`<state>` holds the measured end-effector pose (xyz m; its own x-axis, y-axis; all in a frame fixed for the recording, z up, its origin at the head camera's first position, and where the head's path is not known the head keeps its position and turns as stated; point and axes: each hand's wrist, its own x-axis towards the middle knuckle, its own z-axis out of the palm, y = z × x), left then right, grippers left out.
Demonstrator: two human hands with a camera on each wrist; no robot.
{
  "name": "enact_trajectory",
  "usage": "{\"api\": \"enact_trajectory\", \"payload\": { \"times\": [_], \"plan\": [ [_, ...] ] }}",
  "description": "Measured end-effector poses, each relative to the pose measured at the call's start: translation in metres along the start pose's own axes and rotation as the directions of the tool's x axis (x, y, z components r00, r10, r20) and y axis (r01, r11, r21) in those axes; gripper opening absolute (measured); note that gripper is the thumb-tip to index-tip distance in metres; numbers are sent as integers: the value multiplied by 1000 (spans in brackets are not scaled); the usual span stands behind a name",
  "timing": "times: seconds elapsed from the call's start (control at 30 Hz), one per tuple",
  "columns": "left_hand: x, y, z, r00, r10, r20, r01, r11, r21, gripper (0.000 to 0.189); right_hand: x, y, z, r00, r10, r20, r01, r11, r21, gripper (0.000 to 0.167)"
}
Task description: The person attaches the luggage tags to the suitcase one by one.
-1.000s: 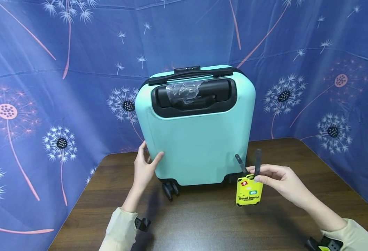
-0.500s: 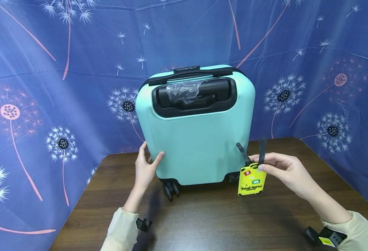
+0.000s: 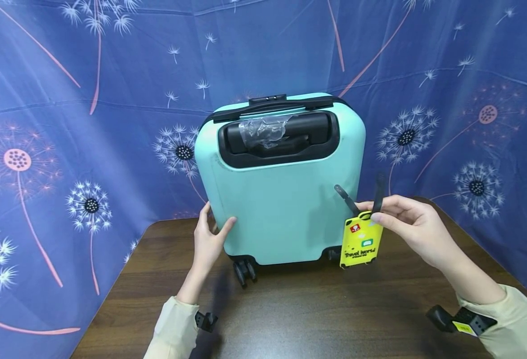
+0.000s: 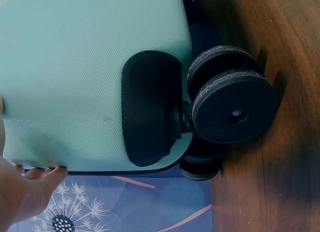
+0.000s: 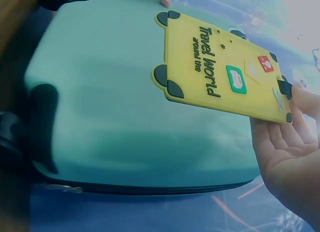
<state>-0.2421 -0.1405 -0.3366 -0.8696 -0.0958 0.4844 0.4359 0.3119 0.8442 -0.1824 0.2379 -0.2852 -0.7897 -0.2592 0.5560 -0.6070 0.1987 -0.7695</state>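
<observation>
A mint-green suitcase [image 3: 272, 209] stands upright on the table, its recessed black handle [image 3: 301, 132] facing me and partly wrapped in clear plastic. My left hand [image 3: 209, 244] holds its lower left side, thumb on the front face and fingers round the edge. In the left wrist view those fingertips lie at the suitcase's edge, above a black double wheel [image 4: 235, 107]. My right hand [image 3: 418, 227] pinches a yellow luggage tag [image 3: 361, 244] at its top, where a black strap [image 3: 346, 199] sticks up in two ends. The tag hangs before the suitcase's lower right corner, printed side towards me.
The brown wooden table [image 3: 299, 314] extends in front of the suitcase. Behind it hangs a blue cloth [image 3: 124, 65] with dandelion prints. A black device is strapped at each wrist, the right one [image 3: 462, 320] with a yellow label.
My right hand has risen with the luggage tag, bringing the strap ends higher against the suitcase. The left hand and the suitcase have stayed almost still.
</observation>
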Motion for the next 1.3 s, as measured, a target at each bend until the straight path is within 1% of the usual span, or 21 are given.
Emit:
{"api": "enact_trajectory", "payload": {
  "times": [0.1, 0.27, 0.47, 0.6, 0.73, 0.83, 0.93, 1.07, 1.17, 1.23, 1.3],
  "plan": [
    [0, 0, 0, 1000, 1, -3, -1, 1000, -3, 69, 5, -6, 0, 1000, -22, 4, 22, 999, 32, 14],
    [1, -1, 0, 1000, -2, -2, 2, 1000, -9, 70, 14, -14, 0, 998, -55, -12, 56, 993, 101, 12],
    [1, -2, 0, 1000, -4, 3, 4, 1000, -21, 70, 24, -22, 1, 995, -96, -29, 100, 972, 211, 11],
    [1, -2, 0, 1000, 1, 2, -1, 1000, -27, 70, 34, -30, 2, 991, -114, -71, 128, 960, 249, 7],
    [1, -3, 1, 1000, 4, 2, -4, 1000, -25, 70, 44, -38, 3, 986, -128, -109, 151, 960, 237, 7],
    [1, -6, 1, 1000, 2, -1, -2, 1000, -27, 70, 52, -44, 3, 983, -138, -123, 163, 959, 231, 4],
    [5, -17, 3, 1000, -5, -10, 5, 1000, -29, 71, 59, -49, 3, 980, -133, -145, 163, 963, 217, 2],
    [9, -35, 4, 1000, 9, -24, -10, 1000, -29, 72, 68, -56, 2, 978, -123, -167, 155, 969, 192, 2],
    [10, -40, 5, 999, 23, -28, -24, 999, -26, 72, 74, -60, 2, 978, -109, -178, 140, 975, 170, 2],
    [10, -40, 5, 999, 20, -30, -21, 1000, -18, 72, 78, -63, 2, 979, -97, -180, 131, 975, 182, 4],
    [10, -40, 5, 999, 20, -33, -20, 1000, -14, 72, 83, -66, 1, 980, -85, -179, 116, 979, 170, 4]
  ]
}}
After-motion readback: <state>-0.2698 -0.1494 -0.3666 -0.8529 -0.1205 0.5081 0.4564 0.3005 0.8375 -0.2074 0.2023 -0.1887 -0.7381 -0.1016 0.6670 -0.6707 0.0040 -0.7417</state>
